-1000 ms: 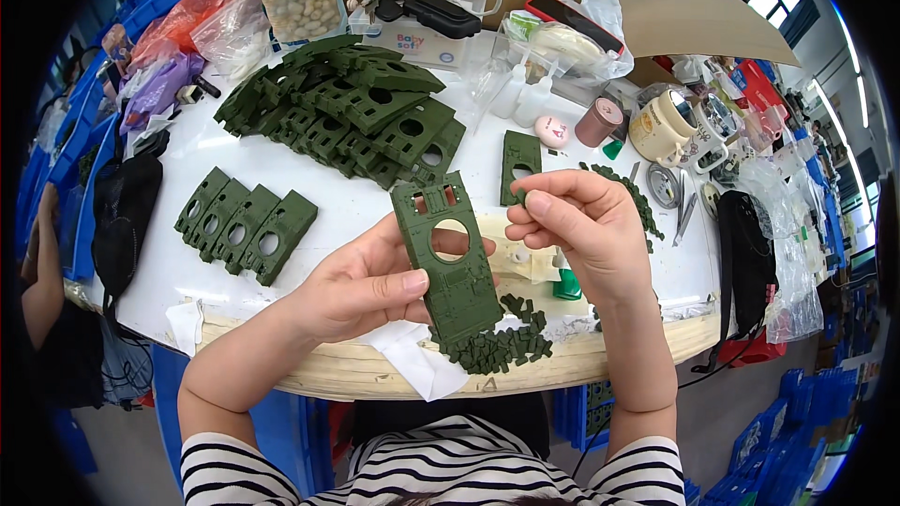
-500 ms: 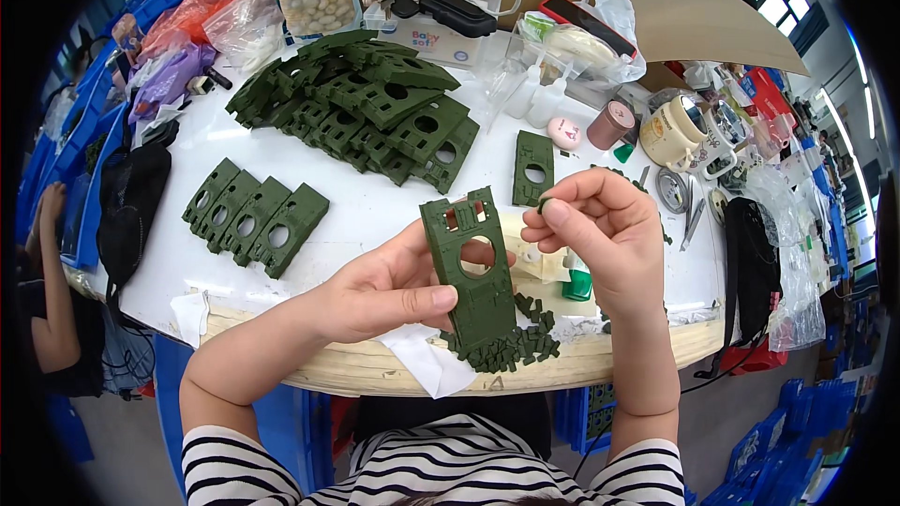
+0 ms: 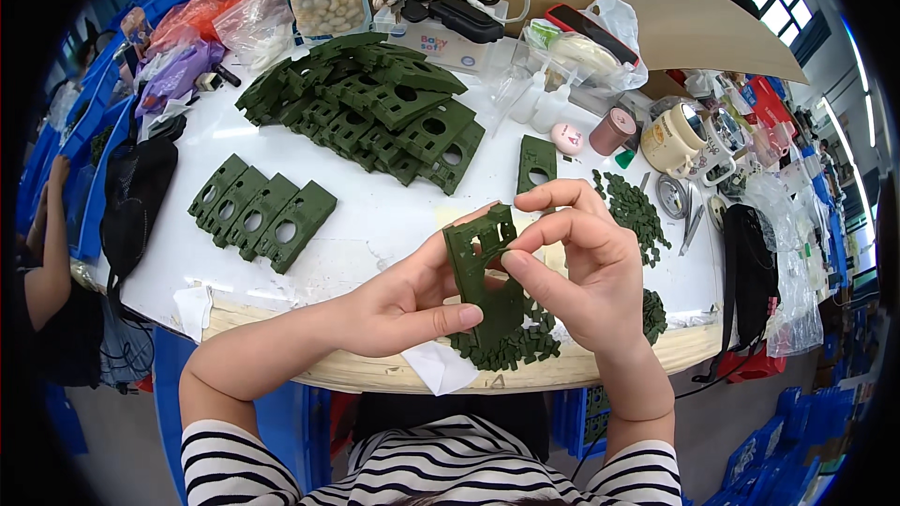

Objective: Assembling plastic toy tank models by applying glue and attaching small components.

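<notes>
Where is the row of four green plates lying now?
The row of four green plates lies on the white table, left of the hands, just below the big green pile.

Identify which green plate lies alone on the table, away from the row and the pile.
The single green plate right of the big pile, near the pink egg-shaped thing; the row of four lies left.

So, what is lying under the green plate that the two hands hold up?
Under the green plate lies a heap of small green pieces on the white table. The plate and the right hand cover part of the heap; the left hand supports the plate.
</notes>
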The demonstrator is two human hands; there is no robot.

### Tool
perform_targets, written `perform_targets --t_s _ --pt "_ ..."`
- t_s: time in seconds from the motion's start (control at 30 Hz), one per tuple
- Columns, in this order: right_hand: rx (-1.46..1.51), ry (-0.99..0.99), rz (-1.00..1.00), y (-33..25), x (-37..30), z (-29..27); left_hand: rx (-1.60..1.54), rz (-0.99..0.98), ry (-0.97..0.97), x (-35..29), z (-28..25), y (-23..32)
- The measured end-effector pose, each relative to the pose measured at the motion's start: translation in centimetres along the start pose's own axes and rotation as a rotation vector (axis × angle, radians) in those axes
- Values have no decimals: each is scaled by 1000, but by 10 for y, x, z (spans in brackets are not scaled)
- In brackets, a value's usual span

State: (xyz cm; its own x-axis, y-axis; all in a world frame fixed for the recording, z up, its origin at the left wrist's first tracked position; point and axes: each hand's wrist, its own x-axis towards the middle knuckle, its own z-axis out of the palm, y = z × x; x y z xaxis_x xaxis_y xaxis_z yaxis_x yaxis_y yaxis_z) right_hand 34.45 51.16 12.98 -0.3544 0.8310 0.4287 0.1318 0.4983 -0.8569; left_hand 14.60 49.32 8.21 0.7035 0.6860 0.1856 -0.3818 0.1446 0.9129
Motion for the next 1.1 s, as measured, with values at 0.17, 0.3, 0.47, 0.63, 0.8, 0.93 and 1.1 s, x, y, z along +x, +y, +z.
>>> perform_targets --t_s 0.17,0.3,0.47,0.63,0.8,0.93,1.1 --pt "-49 11 -26 4 0 6 8 23 -15 1 1 -2" --pt "-10 14 -3 4 -2 11 18 22 -2 0 2 -3" --pt "0 19 38 5 -3 12 28 24 -3 0 2 -6" --pt "-6 -26 25 4 -3 11 45 33 -8 0 1 -7" --pt "-29 -49 21 4 -3 10 57 28 -1 0 1 -7" --pt "-51 -46 20 3 -4 11 91 65 -2 1 1 -8" --pt "-57 -36 18 4 -4 12 127 94 29 1 2 -9"
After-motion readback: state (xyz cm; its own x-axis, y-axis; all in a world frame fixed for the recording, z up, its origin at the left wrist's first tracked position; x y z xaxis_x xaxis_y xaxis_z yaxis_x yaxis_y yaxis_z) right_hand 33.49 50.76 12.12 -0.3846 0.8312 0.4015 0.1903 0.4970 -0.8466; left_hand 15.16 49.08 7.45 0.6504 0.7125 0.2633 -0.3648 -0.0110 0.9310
